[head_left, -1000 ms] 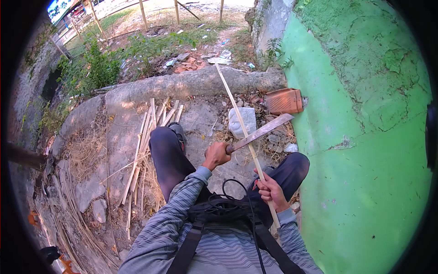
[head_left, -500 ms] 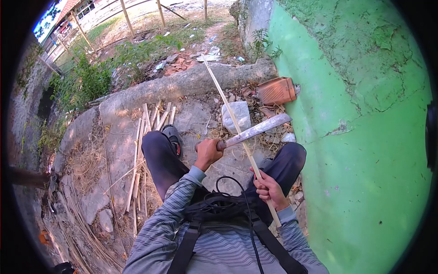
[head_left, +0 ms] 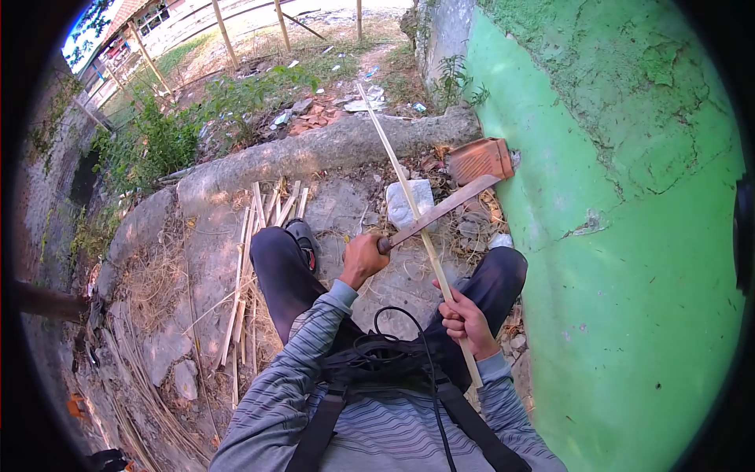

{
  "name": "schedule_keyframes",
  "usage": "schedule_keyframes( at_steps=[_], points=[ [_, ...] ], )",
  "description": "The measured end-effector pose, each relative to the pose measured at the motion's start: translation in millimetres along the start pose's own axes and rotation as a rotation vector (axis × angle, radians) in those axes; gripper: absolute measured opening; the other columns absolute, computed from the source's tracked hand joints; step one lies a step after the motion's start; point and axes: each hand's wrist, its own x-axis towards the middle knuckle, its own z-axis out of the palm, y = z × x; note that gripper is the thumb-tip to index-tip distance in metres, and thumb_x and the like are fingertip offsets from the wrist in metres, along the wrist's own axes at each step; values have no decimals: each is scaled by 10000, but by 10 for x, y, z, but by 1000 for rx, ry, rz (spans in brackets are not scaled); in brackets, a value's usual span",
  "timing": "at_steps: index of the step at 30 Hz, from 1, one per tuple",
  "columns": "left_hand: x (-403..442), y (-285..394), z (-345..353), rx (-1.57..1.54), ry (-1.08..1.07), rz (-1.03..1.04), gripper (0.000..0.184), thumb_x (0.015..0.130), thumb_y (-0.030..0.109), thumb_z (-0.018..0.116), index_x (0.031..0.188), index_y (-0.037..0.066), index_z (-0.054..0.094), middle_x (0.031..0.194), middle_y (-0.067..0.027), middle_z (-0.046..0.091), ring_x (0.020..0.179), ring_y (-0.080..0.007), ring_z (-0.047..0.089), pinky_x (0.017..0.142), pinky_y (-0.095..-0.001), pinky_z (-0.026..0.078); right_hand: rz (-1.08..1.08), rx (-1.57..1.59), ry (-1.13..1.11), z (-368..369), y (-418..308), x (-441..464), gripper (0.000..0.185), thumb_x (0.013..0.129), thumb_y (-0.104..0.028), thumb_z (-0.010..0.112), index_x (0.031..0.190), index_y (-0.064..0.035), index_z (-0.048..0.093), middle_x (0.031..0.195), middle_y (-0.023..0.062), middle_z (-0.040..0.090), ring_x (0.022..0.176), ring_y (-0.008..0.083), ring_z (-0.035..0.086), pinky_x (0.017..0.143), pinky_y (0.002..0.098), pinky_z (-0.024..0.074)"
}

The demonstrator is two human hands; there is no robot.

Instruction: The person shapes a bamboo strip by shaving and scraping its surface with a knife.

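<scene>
My left hand (head_left: 364, 259) is wrapped round the wooden handle of a machete (head_left: 448, 209). The blade points up and right and crosses a long pale bamboo strip (head_left: 405, 189), with its tip by the clay tile. My right hand (head_left: 466, 321) grips that strip low down, in front of my right knee. From there the strip slants up and left past the low kerb, while its lower end passes below my right wrist. Where the blade crosses the strip, I cannot tell whether they touch. A whitish stone block (head_left: 409, 203) lies behind the crossing.
Several cut strips (head_left: 242, 271) lie beside my left leg. A ridged orange clay tile (head_left: 481, 160) leans near the green wall (head_left: 621, 315) on my right. A rough concrete kerb (head_left: 299, 149) runs across ahead, with plants and litter beyond. Long thin strips (head_left: 145, 385) lie at lower left.
The machete has turned in my left hand: its tip is higher and its blade looks narrower and browner. My right hand keeps its grip on the strip. The whole view has shifted slightly.
</scene>
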Motion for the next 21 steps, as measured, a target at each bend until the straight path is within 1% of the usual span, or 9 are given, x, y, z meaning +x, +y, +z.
schedule_keyframes(
  at_steps=[4, 6, 7, 9, 11, 13, 17, 19, 21],
  points=[
    [-35, 44, 11, 40, -40, -11, 253, 782, 267, 661, 964, 137, 779, 812, -212, 717, 752, -433, 693, 715, -548, 557, 4, 60, -11, -55, 21, 101, 521, 1093, -129, 428, 1603, -151, 325, 784, -55, 317, 510, -1, 219, 412, 155, 191],
    [-129, 100, 47, -54, 19, 30, 178, 800, 242, 642, 860, 107, 741, 766, -237, 681, 746, -467, 664, 693, -577, 531, -3, 77, 6, -46, 5, 184, 515, 1094, -131, 425, 1600, -148, 329, 779, -56, 310, 510, -2, 219, 410, 155, 188],
    [-99, 84, 32, -52, 21, 27, 178, 800, 242, 642, 860, 107, 741, 766, -237, 681, 746, -467, 664, 693, -577, 531, -1, 76, 2, -33, -5, 168, 515, 1094, -131, 425, 1600, -148, 329, 779, -56, 310, 510, -2, 219, 410, 155, 188],
    [28, 12, -15, 6, -1, -56, 188, 795, 234, 642, 880, 110, 756, 783, -235, 691, 753, -459, 673, 707, -578, 533, 4, 41, 6, 20, -30, 73, 511, 1096, -133, 422, 1599, -148, 331, 773, -57, 303, 512, -1, 221, 412, 154, 187],
    [143, -148, 9, -27, 100, -45, 197, 787, 229, 647, 887, 104, 761, 800, -231, 701, 767, -454, 682, 722, -577, 535, 29, 1, 5, 65, -20, -61, 505, 1097, -134, 416, 1596, -151, 337, 770, -60, 304, 519, -2, 226, 422, 152, 193],
    [221, -137, -52, 30, 43, -78, 206, 780, 235, 656, 895, 102, 765, 818, -228, 708, 791, -445, 689, 735, -566, 542, 43, -38, 2, 65, -77, -63, 499, 1099, -134, 410, 1593, -154, 343, 766, -64, 305, 526, -3, 231, 432, 149, 200],
    [119, -28, 0, -38, 26, 10, 227, 756, 250, 700, 924, 124, 788, 846, -226, 724, 813, -426, 707, 753, -534, 564, 19, 59, -22, 41, -115, 26, 504, 1096, -139, 423, 1593, -143, 337, 770, -61, 312, 524, -2, 230, 427, 146, 208],
    [274, -131, -56, 33, 21, -2, 228, 772, 252, 697, 932, 115, 785, 844, -226, 726, 814, -424, 713, 755, -535, 568, 11, 36, 14, 141, -172, -108, 508, 1096, -138, 427, 1595, -145, 331, 758, -60, 306, 517, -1, 226, 419, 149, 202],
    [527, -332, -113, 35, 74, -187, 236, 785, 241, 679, 952, 110, 784, 849, -214, 732, 811, -424, 715, 753, -539, 568, 23, 28, 11, 168, -141, -341, 514, 1095, -152, 441, 1596, -147, 327, 742, -60, 295, 511, -1, 221, 415, 151, 191]
  ],
)
